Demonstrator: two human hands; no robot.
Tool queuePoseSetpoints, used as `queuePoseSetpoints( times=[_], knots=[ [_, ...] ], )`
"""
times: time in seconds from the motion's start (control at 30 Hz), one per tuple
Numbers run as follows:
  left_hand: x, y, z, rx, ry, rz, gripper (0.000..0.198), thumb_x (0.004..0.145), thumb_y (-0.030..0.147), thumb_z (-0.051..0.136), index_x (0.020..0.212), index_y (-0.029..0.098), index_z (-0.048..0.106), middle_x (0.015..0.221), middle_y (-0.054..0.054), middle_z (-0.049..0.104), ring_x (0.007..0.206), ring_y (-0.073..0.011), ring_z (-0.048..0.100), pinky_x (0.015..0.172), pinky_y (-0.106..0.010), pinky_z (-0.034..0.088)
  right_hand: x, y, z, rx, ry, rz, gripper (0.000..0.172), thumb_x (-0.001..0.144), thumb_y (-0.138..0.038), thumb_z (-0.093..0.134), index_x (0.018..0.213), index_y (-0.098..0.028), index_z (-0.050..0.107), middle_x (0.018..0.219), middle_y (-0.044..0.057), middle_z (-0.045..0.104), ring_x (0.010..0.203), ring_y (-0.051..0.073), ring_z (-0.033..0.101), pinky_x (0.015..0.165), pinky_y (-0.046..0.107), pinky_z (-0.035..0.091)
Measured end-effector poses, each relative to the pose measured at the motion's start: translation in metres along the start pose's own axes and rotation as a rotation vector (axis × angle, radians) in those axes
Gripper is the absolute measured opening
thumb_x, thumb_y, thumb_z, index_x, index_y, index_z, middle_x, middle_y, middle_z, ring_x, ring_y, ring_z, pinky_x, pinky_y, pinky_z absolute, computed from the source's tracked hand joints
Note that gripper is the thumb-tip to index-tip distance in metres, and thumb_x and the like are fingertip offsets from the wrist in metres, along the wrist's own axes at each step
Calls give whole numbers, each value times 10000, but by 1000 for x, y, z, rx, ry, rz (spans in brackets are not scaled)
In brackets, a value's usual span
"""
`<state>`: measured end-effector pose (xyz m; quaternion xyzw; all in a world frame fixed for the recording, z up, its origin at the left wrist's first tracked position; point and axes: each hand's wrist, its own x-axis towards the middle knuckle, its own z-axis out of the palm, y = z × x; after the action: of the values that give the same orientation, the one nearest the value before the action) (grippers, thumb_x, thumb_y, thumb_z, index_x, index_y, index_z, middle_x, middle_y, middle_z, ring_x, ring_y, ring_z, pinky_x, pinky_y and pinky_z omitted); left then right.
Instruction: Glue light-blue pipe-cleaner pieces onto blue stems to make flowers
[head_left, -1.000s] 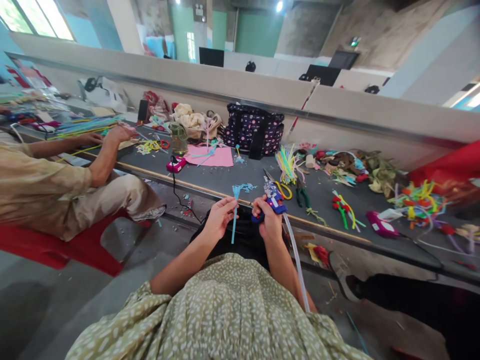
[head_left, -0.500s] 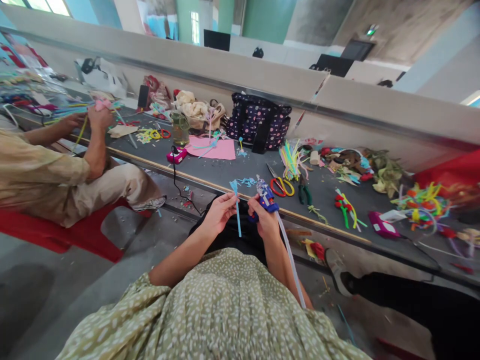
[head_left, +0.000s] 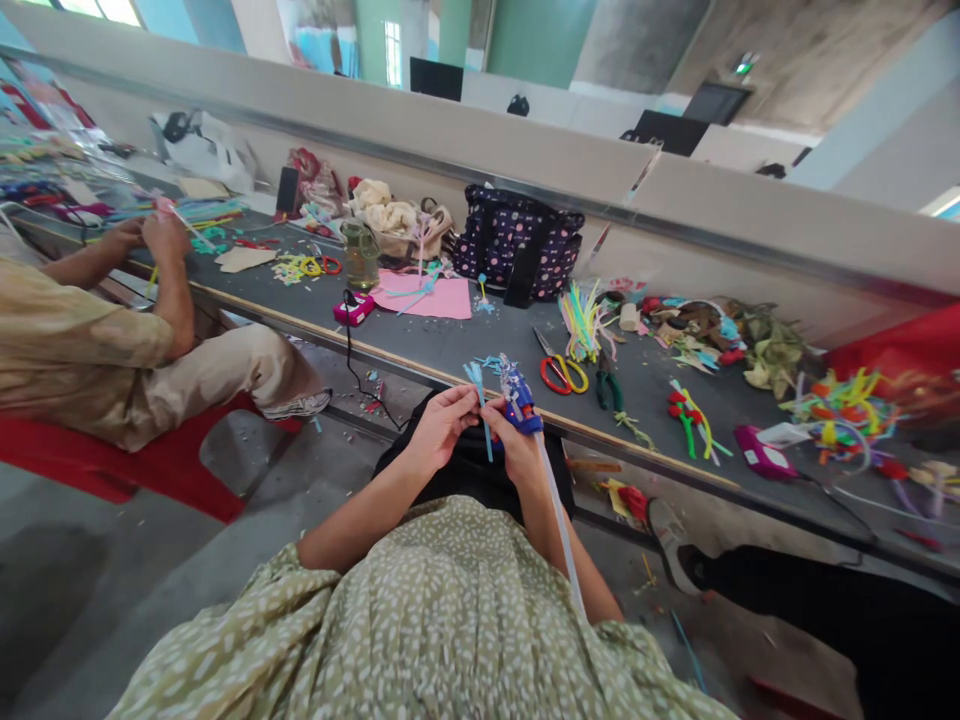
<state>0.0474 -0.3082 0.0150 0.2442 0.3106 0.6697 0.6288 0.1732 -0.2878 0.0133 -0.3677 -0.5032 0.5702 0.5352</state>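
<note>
My left hand point(head_left: 444, 428) pinches a light blue strip point(head_left: 484, 408) whose top end is frayed into a tuft. My right hand point(head_left: 519, 440) is wrapped round a blue glue gun point(head_left: 519, 398) with a pale cord trailing down along my forearm. The right thumb and the fingers of my left hand meet or nearly meet at the strip. Small blue pieces point(head_left: 493, 362) lie on the dark table point(head_left: 450, 345) just behind the tuft. Scissors point(head_left: 562, 372) with red and yellow handles rest right of the glue gun.
Green-handled pliers point(head_left: 609, 385), a bundle of pastel strips point(head_left: 585, 325), a pink sheet point(head_left: 439, 298), a dotted bag point(head_left: 517, 240) and a pink box point(head_left: 354, 309) with a black cord are on the table. A person's hands point(head_left: 161, 235) work at the left. Another person's leg point(head_left: 787, 590) extends at right.
My right hand and the glue gun have moved left, up to the blue strip. The strip has shifted slightly right. The other person's hands have moved left.
</note>
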Motion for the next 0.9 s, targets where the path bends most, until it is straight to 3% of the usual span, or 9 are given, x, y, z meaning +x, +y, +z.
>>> queuePoseSetpoints(
  times=[0.2, 0.4, 0.57, 0.73, 0.9],
  knots=[
    [1, 2, -3, 92, -37, 45, 278, 731, 384, 804, 858, 140, 765, 671, -15, 638, 573, -67, 535, 537, -175, 413, -1, -4, 2, 95, -100, 112, 275, 666, -347, 811, 752, -208, 590, 561, -68, 528, 482, 85, 435, 479, 238, 370],
    [-1, 5, -4, 154, -74, 26, 332, 720, 447, 800, 852, 146, 758, 732, -45, 682, 577, -98, 549, 561, -226, 437, -3, -8, 3, 172, -142, 153, 284, 656, -314, 818, 752, -206, 573, 549, -71, 538, 466, 76, 437, 455, 224, 368],
    [-3, 12, 0, 146, -92, 59, 255, 705, 372, 824, 778, 145, 735, 693, -10, 657, 553, -61, 512, 542, -189, 406, 0, -8, 2, 213, -123, 214, 327, 641, -338, 829, 809, -209, 580, 596, -61, 582, 480, 80, 459, 455, 223, 384],
    [0, 17, -1, 107, 21, 80, 234, 658, 324, 852, 714, 154, 702, 711, -1, 675, 566, -60, 548, 557, -176, 430, 9, -7, -7, 188, -56, 82, 332, 760, -502, 734, 836, -212, 592, 838, 9, 694, 542, 88, 521, 501, 242, 434],
    [-1, 18, 1, 88, 35, 94, 218, 656, 299, 854, 756, 161, 719, 718, -5, 686, 598, -66, 579, 552, -163, 437, 5, -10, -18, 44, -120, -90, 370, 849, -593, 607, 853, -224, 635, 750, 11, 684, 553, 122, 585, 561, 277, 465]
  ],
)
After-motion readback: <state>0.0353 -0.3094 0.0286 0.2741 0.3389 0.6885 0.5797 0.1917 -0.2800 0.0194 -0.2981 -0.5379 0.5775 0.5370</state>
